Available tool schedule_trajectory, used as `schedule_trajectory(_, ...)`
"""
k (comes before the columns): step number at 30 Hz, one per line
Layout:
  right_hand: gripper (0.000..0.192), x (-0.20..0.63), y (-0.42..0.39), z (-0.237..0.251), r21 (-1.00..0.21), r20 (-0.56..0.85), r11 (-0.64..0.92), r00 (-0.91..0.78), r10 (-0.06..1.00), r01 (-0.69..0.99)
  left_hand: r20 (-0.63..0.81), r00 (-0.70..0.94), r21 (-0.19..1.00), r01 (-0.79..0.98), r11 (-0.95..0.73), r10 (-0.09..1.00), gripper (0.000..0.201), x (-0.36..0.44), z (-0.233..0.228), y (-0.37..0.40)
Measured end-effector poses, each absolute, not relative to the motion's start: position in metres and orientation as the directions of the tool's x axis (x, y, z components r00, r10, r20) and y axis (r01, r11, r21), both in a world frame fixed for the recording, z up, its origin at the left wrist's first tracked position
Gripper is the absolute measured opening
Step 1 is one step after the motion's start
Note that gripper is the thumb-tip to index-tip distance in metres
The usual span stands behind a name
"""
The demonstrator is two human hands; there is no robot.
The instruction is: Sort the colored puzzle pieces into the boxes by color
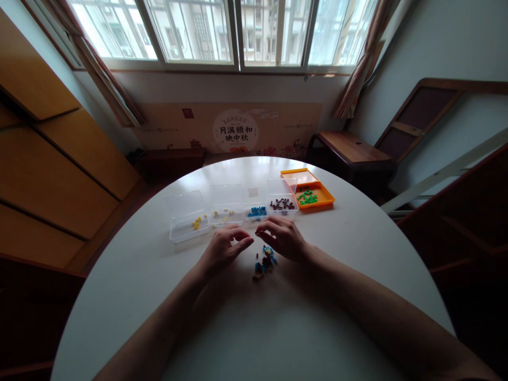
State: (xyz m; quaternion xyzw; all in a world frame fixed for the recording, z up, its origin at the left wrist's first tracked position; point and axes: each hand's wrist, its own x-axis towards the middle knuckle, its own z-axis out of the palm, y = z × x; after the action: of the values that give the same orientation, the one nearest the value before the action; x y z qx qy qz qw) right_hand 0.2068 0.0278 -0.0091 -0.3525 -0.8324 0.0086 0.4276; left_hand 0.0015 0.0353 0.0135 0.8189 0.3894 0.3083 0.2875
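My right hand (282, 237) is above the middle of the table, its thumb and fingertips closed on a tiny dark brown brick (256, 232). Facing it from the left, my left hand (228, 245) has its thumb held apart from its curled fingers, with nothing visible between them. Just below my hands lies a small pile of mixed bricks (266, 260) in blue, dark brown and pale yellow. One loose brown brick (257, 255) sits beside the pile.
Beyond my hands stand open clear boxes with yellow bricks (197, 223), pale bricks (223, 218), blue bricks (257, 211) and brown bricks (282, 205). An orange box (326, 197) holds green bricks (307, 197). The white round table (130, 280) has a wooden bench (355, 146) behind it.
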Motion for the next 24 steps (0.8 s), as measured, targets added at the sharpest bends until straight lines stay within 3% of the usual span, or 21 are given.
schedule_trajectory(6,0.017,0.223,0.039,-0.013,-0.475,0.688,0.576,-0.127,0.714,0.665,0.275,0.534,0.688,0.471,-0.552,0.799,0.022,0.0,0.013,0.034)
schedule_trajectory(12,0.016,0.238,0.052,-0.017,-0.599,0.644,0.352,0.171,0.746,0.72,0.269,0.592,0.647,0.474,-0.598,0.76,0.018,0.0,0.012,0.033)
schedule_trajectory(24,0.029,0.251,0.065,-0.022,-0.691,0.584,0.25,0.319,0.747,0.678,0.226,0.643,0.606,0.496,-0.622,0.732,0.008,0.0,0.013,0.027)
